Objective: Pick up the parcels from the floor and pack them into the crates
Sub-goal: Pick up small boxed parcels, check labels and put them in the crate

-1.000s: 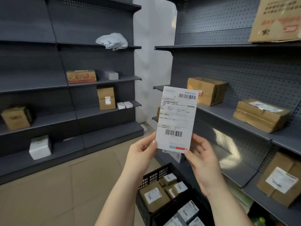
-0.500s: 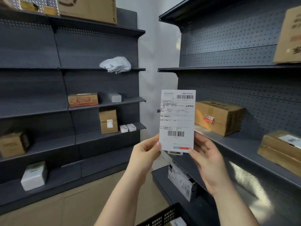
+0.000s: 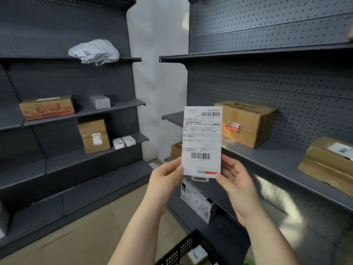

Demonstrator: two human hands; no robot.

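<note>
Head view: you hold the flat parcel (image 3: 202, 140) upright in front of you. Your left hand (image 3: 168, 175) pinches its lower left edge and your right hand (image 3: 236, 181) pinches its lower right corner. The black crate (image 3: 181, 250) sits below your forearms, well apart from the parcel. You seem to be checking the label before packing. Next, lower the parcel into the crate and let go.

Black crate (image 3: 181, 249) cut by bottom edge, label (image 3: 202, 142) fine print unreadable, right-hand box (image 3: 324, 165) cropped
</note>
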